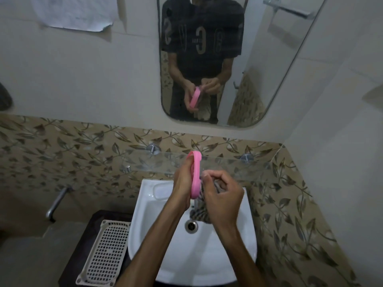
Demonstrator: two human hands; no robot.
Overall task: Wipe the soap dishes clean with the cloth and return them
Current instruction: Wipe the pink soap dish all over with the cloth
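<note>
- Your left hand [183, 179] is gripping the pink soap dish [195, 175] on edge, fingers wrapped behind it and thumb along the near rim; holding it upright is likely exposing its inner face to the other hand.
- Your right hand [222, 198] is bunching the cloth [200, 214], fingers curled tight on it and pressing it to the dish's right side.
- The dish is looking like smooth moulded plastic, oval, with a raised lip; the cloth is limp and dark-striped, with its tail hanging toward the drain [191, 225].
- You are working over the white glossy basin [145, 224], presumably so drips are falling inside it.
- A clear dish-like piece [160, 190] is resting on the basin's back ledge; material uncertain.
- The glass shelf [228, 165] is sitting just behind your hands, possibly where the dishes go back.
- A white perforated tray [105, 251] is lying on the counter to your left.
</note>
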